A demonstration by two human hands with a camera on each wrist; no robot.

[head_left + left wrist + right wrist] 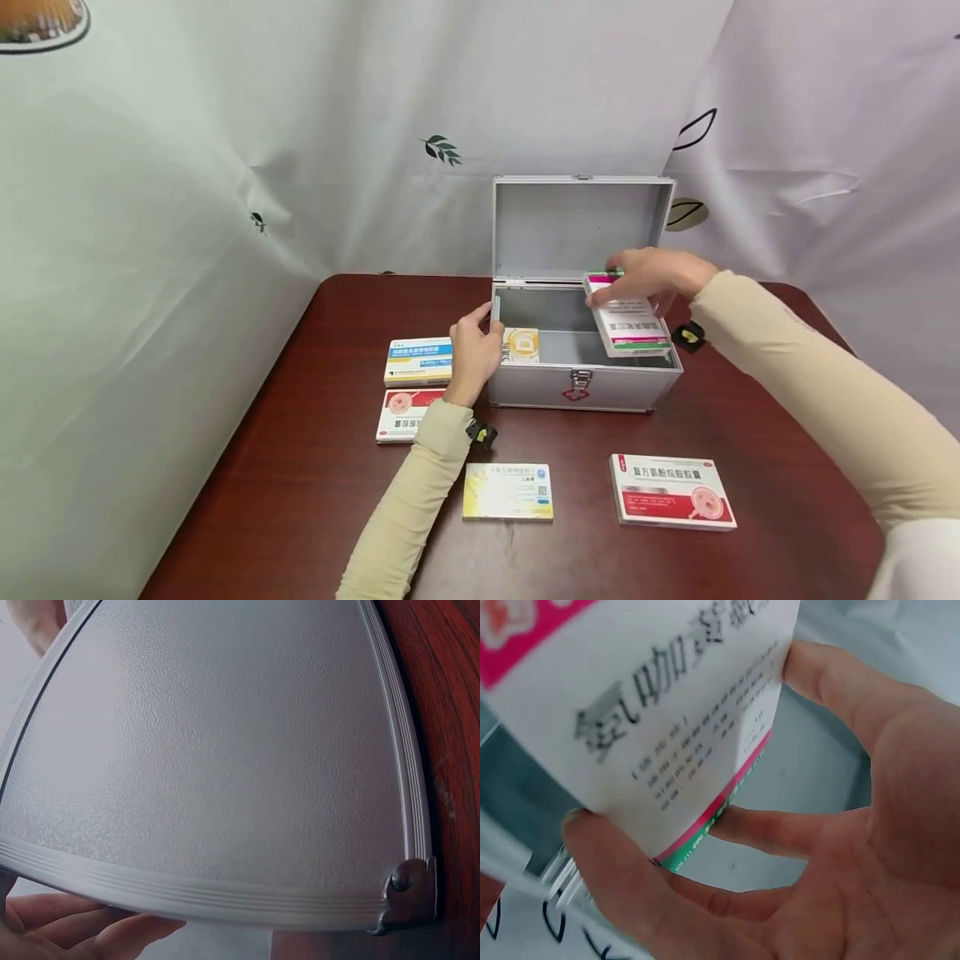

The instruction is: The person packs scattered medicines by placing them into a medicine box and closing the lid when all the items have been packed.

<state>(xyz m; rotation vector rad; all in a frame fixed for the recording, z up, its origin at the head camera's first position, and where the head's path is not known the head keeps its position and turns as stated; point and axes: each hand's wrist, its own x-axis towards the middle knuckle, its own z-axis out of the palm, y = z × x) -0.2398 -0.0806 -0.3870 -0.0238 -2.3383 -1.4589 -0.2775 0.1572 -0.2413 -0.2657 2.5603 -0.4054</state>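
Note:
An open silver metal medicine case (525, 389) stands on the table, its lid raised at the back. My left hand (477, 348) grips the left rim of the case; in the left wrist view its fingers (97, 930) reach past an edge of the textured side panel (225, 765). Over the right part of the case, my right hand (651, 277) holds a white medicine box (630, 321) with magenta and green bands, tilted. The right wrist view shows its fingers on the edges of that box (682, 742). Inside the case, at the left, is a white-and-orange box (522, 345).
Left of the case lie a blue-and-white medicine box (416, 361) and a red-and-white one (405, 415), both partly behind the left hand and arm. In front lie a yellow-and-white box (507, 492) and another red-and-white box (672, 492). A pale curtain (420, 108) hangs behind the brown table (300, 483).

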